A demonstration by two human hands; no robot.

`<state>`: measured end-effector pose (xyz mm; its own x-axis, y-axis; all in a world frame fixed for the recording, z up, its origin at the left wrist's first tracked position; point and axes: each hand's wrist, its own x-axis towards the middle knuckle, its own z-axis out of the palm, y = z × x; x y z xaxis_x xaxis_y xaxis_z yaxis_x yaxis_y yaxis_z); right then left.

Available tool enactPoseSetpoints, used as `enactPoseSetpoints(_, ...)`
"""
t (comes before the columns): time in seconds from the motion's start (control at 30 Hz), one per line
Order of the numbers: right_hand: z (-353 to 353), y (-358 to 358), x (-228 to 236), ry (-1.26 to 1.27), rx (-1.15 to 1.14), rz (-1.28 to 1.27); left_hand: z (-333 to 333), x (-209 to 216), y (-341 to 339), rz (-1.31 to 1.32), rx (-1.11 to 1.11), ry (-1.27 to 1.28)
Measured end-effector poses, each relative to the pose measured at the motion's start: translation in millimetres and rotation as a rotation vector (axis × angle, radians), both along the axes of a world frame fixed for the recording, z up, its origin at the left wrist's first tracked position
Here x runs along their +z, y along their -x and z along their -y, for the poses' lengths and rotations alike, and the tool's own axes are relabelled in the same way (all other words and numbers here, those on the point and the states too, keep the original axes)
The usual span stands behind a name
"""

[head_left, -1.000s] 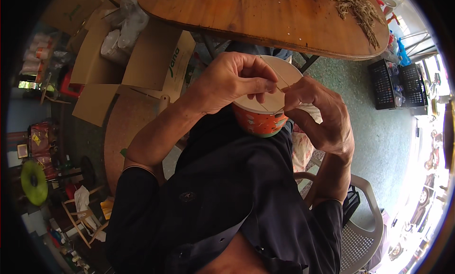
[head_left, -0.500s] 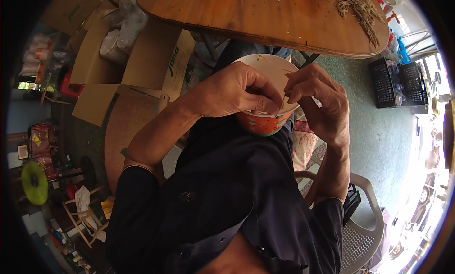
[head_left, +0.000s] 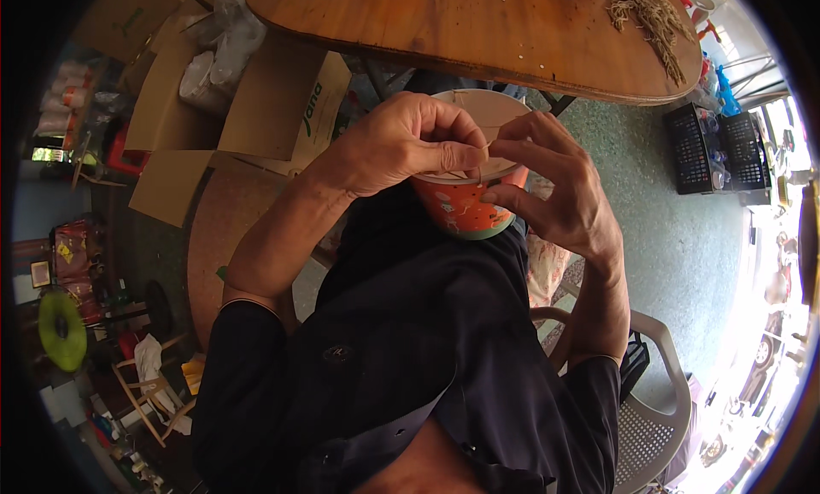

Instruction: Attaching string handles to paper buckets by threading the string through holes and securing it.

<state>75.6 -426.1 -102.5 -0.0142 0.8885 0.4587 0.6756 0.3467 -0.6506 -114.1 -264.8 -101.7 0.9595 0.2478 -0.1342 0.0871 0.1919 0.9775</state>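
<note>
An orange bucket [head_left: 461,210] with a white inside and a printed pattern sits in my lap. Above its near rim my left hand [head_left: 418,144] is closed, thumb and forefinger pinching a thin, pale, dry plant strand [head_left: 480,171]. Part of that strand hangs over the rim. Close beside it on the right, my right hand [head_left: 559,182] has its thumb apart from the bent fingers, whose tips come up near the strand. Some thin strands show inside the bucket; my hands hide much of it.
A wooden table [head_left: 444,24] stands ahead, with a bundle of dry, tangled stalks [head_left: 645,24] on its right end. To the left is an open cardboard box [head_left: 265,109] holding plastic bags. Black crates [head_left: 717,156] stand on the floor at right, and a grey plastic chair [head_left: 662,400] is below them.
Both hands have shifted slightly left and up. My right thumb has parted from its fingers, which were pinched together before. The bucket has tipped or shifted a little, showing more of its orange side.
</note>
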Motion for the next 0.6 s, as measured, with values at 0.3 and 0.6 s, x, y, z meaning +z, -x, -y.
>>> enactPoseSetpoints(0.3, -1.6, 0.6, -6.1, -0.004, -0.024, -0.125, 3.5, -2.1, -2.2, 0.005, 0.028, -0.012)
enactPoseSetpoints(0.6, 7.4, 6.0, 8.0, -0.075, -0.019, 0.05, -9.6, -15.2, -3.7, 0.136, -0.018, 0.346)
